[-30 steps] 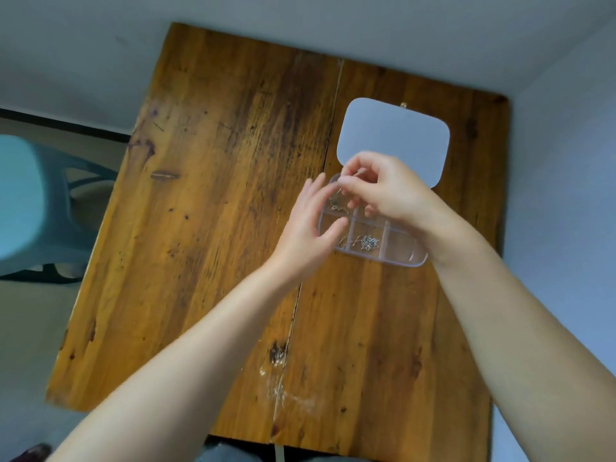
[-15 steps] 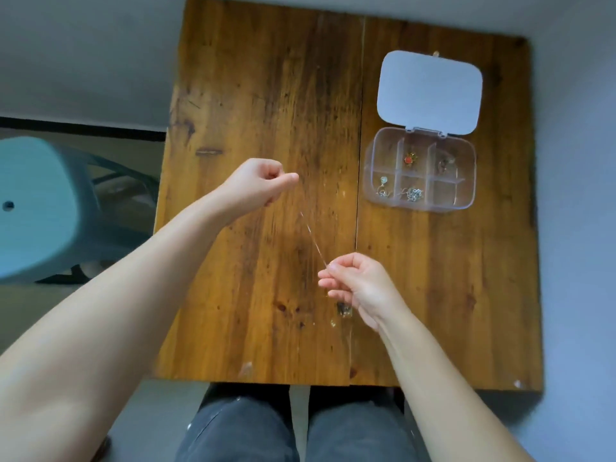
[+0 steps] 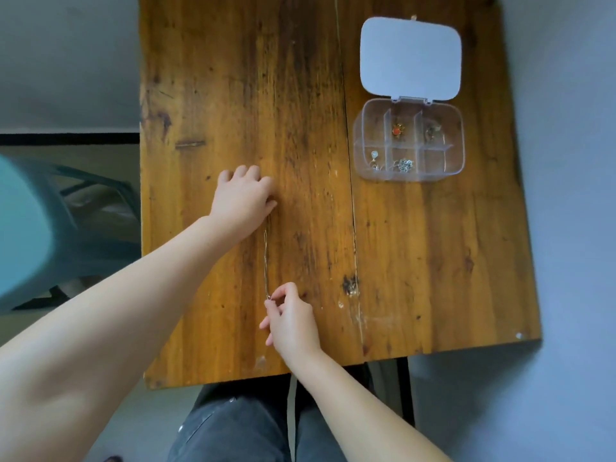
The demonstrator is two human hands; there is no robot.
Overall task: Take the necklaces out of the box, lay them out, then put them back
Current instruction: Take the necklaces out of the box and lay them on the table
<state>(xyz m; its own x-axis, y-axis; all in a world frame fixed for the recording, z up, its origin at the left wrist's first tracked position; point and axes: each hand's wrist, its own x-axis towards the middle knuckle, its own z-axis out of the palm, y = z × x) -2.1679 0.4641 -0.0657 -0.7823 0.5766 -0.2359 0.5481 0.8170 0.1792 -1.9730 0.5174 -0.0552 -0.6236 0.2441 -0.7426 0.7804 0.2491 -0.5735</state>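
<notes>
A thin necklace chain lies stretched in a straight line on the wooden table, running from far to near. My left hand pinches its far end, knuckles down on the wood. Pinched on the near end is my right hand, close to the table's front edge. The clear plastic box stands open at the far right, its lid flipped back. Several compartments hold jewellery: a red pendant, a dark piece, a pale pendant and a silver chain.
A teal plastic chair stands left of the table. My legs in dark trousers show under the front edge. Grey wall and floor surround the table on the right.
One second ago both hands were at the box lifting a chain. Since then they carried it to the table's middle left and lowered it, pulled straight, onto the wood.
</notes>
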